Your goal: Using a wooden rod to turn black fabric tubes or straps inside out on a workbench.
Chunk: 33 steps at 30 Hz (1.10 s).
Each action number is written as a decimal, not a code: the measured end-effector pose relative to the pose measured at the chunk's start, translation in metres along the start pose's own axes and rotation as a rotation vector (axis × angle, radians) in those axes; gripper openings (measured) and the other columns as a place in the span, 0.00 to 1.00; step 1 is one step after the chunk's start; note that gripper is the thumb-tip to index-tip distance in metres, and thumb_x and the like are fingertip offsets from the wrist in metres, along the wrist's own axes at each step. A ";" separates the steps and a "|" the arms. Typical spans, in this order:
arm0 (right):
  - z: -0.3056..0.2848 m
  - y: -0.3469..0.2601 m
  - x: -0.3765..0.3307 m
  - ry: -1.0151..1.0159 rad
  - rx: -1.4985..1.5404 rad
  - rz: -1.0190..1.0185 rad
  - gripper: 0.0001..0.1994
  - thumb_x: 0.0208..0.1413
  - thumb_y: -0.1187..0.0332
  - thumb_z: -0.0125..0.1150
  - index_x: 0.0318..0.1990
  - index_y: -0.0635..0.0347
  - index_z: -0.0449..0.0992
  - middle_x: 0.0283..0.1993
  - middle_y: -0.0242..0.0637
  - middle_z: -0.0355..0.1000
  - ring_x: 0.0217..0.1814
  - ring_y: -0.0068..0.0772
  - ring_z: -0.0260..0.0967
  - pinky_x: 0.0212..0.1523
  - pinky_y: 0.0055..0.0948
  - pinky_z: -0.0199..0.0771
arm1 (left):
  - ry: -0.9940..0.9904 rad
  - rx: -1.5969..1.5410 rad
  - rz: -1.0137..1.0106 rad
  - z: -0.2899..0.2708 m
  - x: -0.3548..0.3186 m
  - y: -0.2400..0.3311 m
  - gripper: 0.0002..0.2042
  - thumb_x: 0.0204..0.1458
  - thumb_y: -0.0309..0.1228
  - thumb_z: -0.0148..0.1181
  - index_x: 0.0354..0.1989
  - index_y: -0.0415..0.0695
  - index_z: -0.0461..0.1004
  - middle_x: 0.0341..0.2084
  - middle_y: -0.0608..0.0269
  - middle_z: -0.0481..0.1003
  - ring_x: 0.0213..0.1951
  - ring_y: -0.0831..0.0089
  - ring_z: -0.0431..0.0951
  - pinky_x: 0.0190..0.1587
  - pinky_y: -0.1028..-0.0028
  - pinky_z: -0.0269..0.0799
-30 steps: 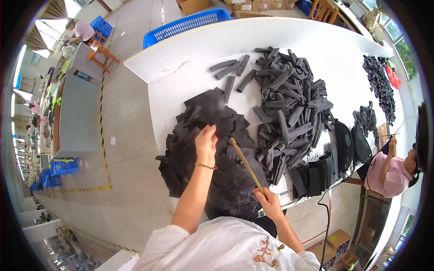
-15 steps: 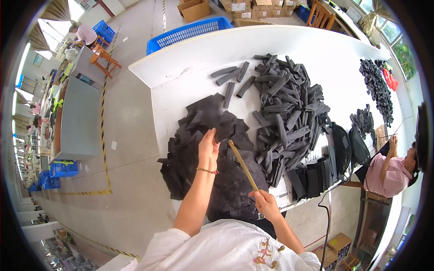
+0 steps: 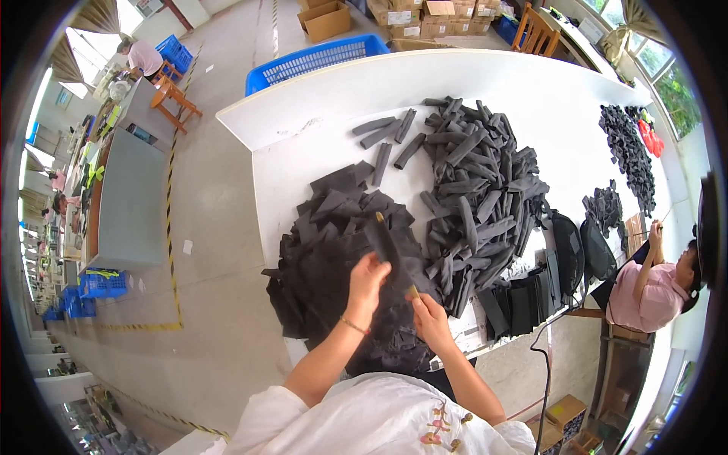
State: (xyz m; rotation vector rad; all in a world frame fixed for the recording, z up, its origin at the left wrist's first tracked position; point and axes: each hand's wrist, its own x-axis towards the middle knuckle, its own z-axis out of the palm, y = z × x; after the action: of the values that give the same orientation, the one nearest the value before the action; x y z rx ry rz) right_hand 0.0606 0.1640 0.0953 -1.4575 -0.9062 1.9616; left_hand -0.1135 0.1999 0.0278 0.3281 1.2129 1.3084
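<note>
A flat, light-brown stick (image 3: 412, 292) runs up and away from my right hand (image 3: 432, 322), which grips its near end. Over most of its length lies a black fabric tube (image 3: 390, 254). Only the stick's far tip and a short stretch by my right hand show. My left hand (image 3: 368, 280) is closed at the tube's left side, its fingertips against the cloth. Beneath both hands spreads a big heap of flat black fabric pieces (image 3: 326, 235). To its right rises a pile of narrow dark fabric tubes (image 3: 474, 189), with several loose tubes (image 3: 383, 163) left of that pile.
The white table (image 3: 296, 163) has a raised back panel (image 3: 341, 85); a blue basket (image 3: 318, 64) stands behind it. Black pouches (image 3: 569, 246), dark strips (image 3: 519, 303) and a black cable (image 3: 540, 349) are at right. A co-worker in pink (image 3: 648, 292) sits at the right end.
The stick was bare, with my left hand holding a black piece at its tip. Now the black tube covers most of it, and my left hand has come down nearer to my right.
</note>
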 end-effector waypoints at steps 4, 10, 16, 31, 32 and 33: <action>0.007 0.017 0.019 -0.066 -0.039 -0.070 0.13 0.67 0.62 0.45 0.47 0.61 0.72 0.19 0.19 0.53 0.15 0.11 0.46 0.15 0.16 0.45 | -0.062 -0.300 -0.126 -0.001 -0.023 0.002 0.14 0.54 0.29 0.56 0.48 0.40 0.71 0.37 0.61 0.75 0.41 0.70 0.76 0.48 0.71 0.72; 0.029 0.037 0.011 0.026 -0.270 -0.250 0.13 0.66 0.64 0.46 0.46 0.64 0.72 0.22 0.26 0.62 0.23 0.16 0.58 0.25 0.20 0.61 | -0.078 -0.445 -0.190 0.021 -0.024 0.023 0.12 0.55 0.32 0.60 0.43 0.38 0.72 0.30 0.55 0.76 0.32 0.65 0.78 0.39 0.67 0.76; 0.051 0.048 0.004 0.283 -0.357 -0.486 0.11 0.67 0.66 0.44 0.45 0.65 0.68 0.24 0.31 0.65 0.24 0.19 0.58 0.26 0.22 0.62 | -0.066 -0.427 -0.174 0.028 -0.031 0.017 0.09 0.55 0.31 0.61 0.37 0.40 0.71 0.30 0.58 0.76 0.31 0.68 0.77 0.38 0.68 0.76; 0.036 0.076 -0.024 0.119 -0.475 -0.246 0.10 0.67 0.64 0.43 0.38 0.62 0.66 0.19 0.38 0.64 0.20 0.31 0.63 0.24 0.32 0.64 | -0.018 -0.304 -0.104 0.037 -0.028 0.039 0.06 0.53 0.29 0.62 0.32 0.39 0.73 0.26 0.57 0.77 0.22 0.70 0.77 0.24 0.75 0.72; 0.034 0.080 -0.028 0.083 -0.482 -0.203 0.10 0.67 0.64 0.44 0.36 0.61 0.66 0.19 0.38 0.63 0.19 0.31 0.63 0.23 0.32 0.64 | 0.011 -0.264 -0.075 0.036 -0.025 0.041 0.06 0.53 0.28 0.62 0.32 0.40 0.73 0.25 0.57 0.78 0.20 0.71 0.76 0.21 0.77 0.68; 0.031 0.083 -0.034 0.082 -0.483 -0.198 0.10 0.67 0.64 0.44 0.36 0.61 0.66 0.19 0.38 0.63 0.19 0.31 0.63 0.23 0.32 0.64 | 0.039 -0.223 -0.047 0.035 -0.022 0.043 0.06 0.52 0.28 0.63 0.31 0.40 0.73 0.24 0.56 0.78 0.18 0.73 0.76 0.17 0.80 0.64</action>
State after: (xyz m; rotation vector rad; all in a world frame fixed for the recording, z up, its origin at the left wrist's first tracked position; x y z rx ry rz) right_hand 0.0385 0.0797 0.0574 -1.6124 -1.4980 1.5916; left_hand -0.1044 0.2099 0.0857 0.1136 1.0880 1.3994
